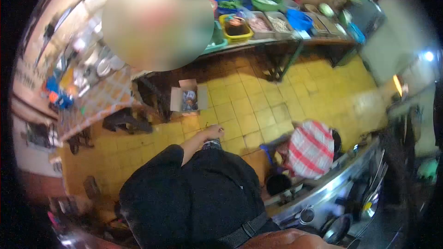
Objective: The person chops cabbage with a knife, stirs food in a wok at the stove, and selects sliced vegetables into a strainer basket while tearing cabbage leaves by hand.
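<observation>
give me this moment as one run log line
left hand: before yellow tiled floor, grip unclear | right hand: not visible | around: red-and-white cloth, open cardboard box

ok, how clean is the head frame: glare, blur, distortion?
Head view: fisheye bowing, black vignetted corners; head view: blurred oval masking part of the upper left; head view: white light blown out at right, glare on the metal counter; head view: clutter on the table at left smeared, left hand too soft to read any grip.
</observation>
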`<action>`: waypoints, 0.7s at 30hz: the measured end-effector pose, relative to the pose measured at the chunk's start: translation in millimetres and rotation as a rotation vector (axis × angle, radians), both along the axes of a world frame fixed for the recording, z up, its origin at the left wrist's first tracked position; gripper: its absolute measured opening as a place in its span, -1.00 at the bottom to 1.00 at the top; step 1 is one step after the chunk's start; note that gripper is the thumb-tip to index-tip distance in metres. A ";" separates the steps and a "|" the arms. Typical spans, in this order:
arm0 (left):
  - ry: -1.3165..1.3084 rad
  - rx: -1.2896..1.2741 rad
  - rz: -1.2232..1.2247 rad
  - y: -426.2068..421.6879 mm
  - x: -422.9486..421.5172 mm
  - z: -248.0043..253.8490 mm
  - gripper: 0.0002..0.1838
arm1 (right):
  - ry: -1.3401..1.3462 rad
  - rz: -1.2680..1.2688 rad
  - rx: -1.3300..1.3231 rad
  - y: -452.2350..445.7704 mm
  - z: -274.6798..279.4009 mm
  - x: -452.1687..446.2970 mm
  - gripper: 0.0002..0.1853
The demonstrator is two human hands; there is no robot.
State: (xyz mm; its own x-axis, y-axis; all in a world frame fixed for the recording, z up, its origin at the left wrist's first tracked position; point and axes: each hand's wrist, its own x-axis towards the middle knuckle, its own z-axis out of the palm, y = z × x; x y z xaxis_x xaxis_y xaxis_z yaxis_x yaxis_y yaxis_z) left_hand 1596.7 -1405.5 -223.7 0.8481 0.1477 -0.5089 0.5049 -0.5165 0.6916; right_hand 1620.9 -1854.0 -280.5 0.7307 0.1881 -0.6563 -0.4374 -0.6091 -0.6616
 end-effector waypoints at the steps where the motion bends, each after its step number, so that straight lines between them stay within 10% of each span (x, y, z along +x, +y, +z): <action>1: -0.048 0.016 0.014 17.9 -1.1 -9.4 -0.43 | 0.005 0.045 -0.018 20.0 2.1 17.9 -0.62; 7: -0.123 -0.132 0.324 134.6 -3.6 -50.9 -0.44 | -0.023 0.263 -0.150 191.3 14.9 119.0 -0.62; 10: -0.237 -0.242 0.541 189.3 -12.9 -60.2 -0.44 | -0.226 0.332 0.131 253.1 -99.4 204.1 -0.57; 14: -0.223 -0.327 0.878 246.8 -44.1 0.7 -0.52 | -0.125 0.453 0.182 447.2 45.0 204.6 -0.58; 21: -0.410 -0.375 1.345 292.8 -136.3 -80.0 -0.57 | -0.327 1.196 0.306 711.4 74.8 194.2 -0.51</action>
